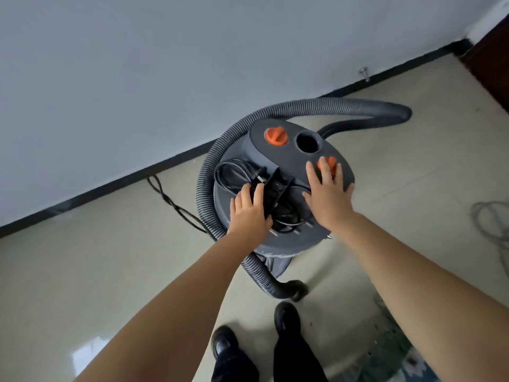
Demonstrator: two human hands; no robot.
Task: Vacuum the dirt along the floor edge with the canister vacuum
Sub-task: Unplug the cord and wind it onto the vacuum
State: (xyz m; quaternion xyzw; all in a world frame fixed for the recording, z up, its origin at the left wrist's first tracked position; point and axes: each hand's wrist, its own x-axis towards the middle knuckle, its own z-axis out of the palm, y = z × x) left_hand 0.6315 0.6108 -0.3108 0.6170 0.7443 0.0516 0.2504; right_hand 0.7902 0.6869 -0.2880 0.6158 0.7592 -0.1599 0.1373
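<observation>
Canister vacuum (286, 194) sits on the floor near the wall edge, hose (316, 107) looped round it. Looks bulky, rigid, probably top-heavy; lift by the handle (275, 193). Left hand (249, 213) grips the handle beside the coiled cord (234, 172); right hand (327, 191) lies flat, fingers spread, on the lid.

Canister body (272, 260): largely concealed beneath its own lid.
Orange knob (326, 164): partly covered by right hand (327, 194).
Left hand (249, 212) fingers (242, 195): tips hidden among coiled cord (234, 172); grip not determinable.
Grey coil (493, 224): cut off at right edge.
</observation>
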